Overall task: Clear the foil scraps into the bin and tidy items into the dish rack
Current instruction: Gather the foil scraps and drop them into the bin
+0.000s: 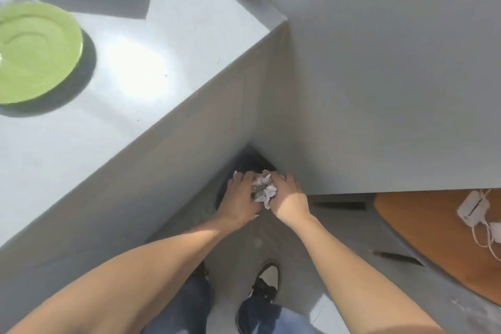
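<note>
A crumpled wad of foil scraps is pressed between my left hand and my right hand, both cupped around it. The hands hover low, directly over a dark bin that stands on the floor in the corner between the counter side and the wall. Most of the bin is hidden behind my hands. A green plate rests on the white counter at the upper left. No dish rack is in view.
The counter edge runs diagonally down to the left of my arms. A white wall fills the right. An orange mat with a white power adapter and cables lies on the floor at right. My shoe is below.
</note>
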